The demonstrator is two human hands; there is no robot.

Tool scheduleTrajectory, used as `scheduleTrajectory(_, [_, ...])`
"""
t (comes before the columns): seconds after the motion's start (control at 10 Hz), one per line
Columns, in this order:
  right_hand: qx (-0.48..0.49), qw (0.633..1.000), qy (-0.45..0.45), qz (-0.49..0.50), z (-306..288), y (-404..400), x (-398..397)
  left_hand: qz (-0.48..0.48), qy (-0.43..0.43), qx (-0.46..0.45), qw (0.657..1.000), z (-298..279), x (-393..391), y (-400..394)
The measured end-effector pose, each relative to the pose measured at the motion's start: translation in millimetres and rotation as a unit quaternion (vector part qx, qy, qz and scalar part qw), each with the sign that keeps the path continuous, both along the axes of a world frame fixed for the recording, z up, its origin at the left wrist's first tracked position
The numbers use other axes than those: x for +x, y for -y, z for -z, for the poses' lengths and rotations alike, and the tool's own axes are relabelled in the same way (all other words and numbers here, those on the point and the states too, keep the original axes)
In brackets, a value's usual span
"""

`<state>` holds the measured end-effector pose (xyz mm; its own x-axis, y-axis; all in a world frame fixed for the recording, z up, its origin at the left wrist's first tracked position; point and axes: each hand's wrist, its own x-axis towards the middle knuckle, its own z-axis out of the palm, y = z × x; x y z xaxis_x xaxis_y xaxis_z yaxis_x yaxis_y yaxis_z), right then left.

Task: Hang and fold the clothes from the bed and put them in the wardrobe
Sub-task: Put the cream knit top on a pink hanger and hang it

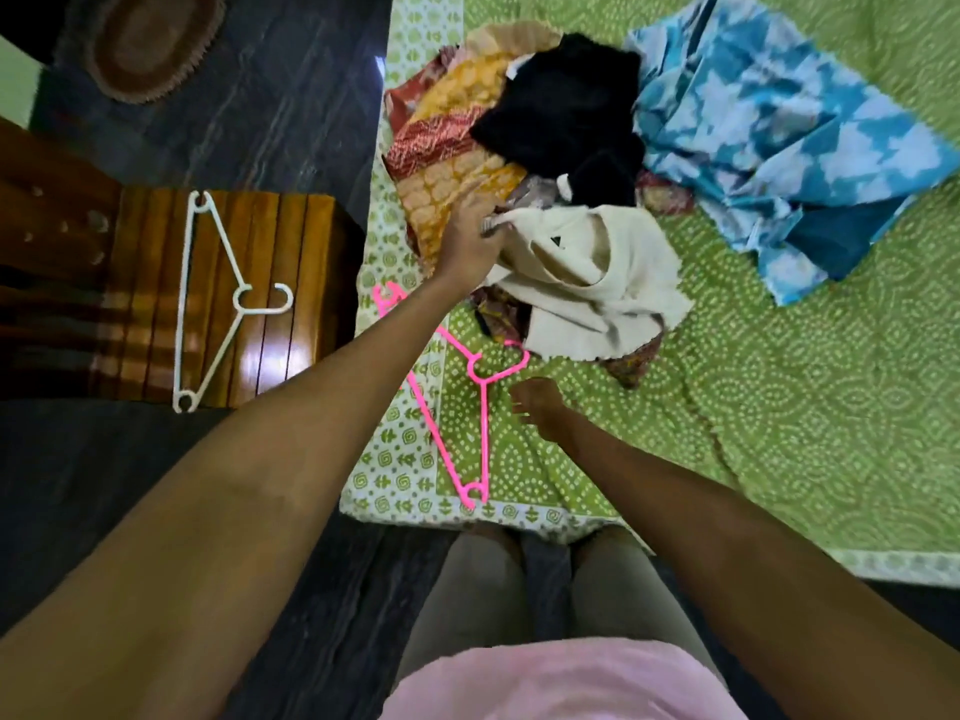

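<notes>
Head view: left hand (470, 241) at pile's 9 o'clock edge, fingers grasping cream garment (587, 283) by near corner. Garment's long axis runs toward 4 o'clock, on top of clothes pile (519, 148) on bed (779, 433). Right hand (540, 405) released, fingers relaxed, hovering just beside pink hanger (480, 407) hook; nearer hand for hanger. White hanger (208, 304) on wooden stand (280, 252), 9 o'clock. No containers visible; wardrobe unseen.

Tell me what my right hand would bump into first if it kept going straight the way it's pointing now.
Probably the pink hanger: your right hand, fingers loosely spread and holding nothing, points up-left toward its hook, which lies close ahead on the green bedsheet. Depth is unclear, so the hand may pass above it.
</notes>
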<state>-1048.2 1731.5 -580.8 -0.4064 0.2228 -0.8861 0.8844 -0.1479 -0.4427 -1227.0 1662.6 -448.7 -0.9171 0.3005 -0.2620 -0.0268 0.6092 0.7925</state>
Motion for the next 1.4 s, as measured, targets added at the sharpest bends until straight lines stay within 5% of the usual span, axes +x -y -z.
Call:
scheduleTrajectory(0.2, [-0.033,0.999,0.027,-0.032,56,41,-18,-0.023,-0.082,-0.03,0.996,39,-7,27])
scheduleTrajectory(0.3, [-0.061,0.996,0.04,0.054,76,71,-29,0.013,-0.141,-0.057,0.988,64,-7,43])
scheduleTrajectory(0.4, [-0.065,0.996,0.056,0.023,67,76,-35,0.032,-0.125,-0.041,0.991,71,-5,50])
scheduleTrajectory(0.6, [-0.061,0.988,0.012,0.14,37,71,-52,0.062,-0.075,0.017,0.995,63,-2,55])
scheduleTrajectory(1.0, [0.02,0.993,-0.108,0.036,-53,-34,18,0.072,-0.063,-0.102,0.99,-8,24,6])
scheduleTrajectory(1.4, [0.071,0.965,-0.186,0.171,-155,-159,99,0.181,-0.097,-0.128,0.97,-51,40,17])
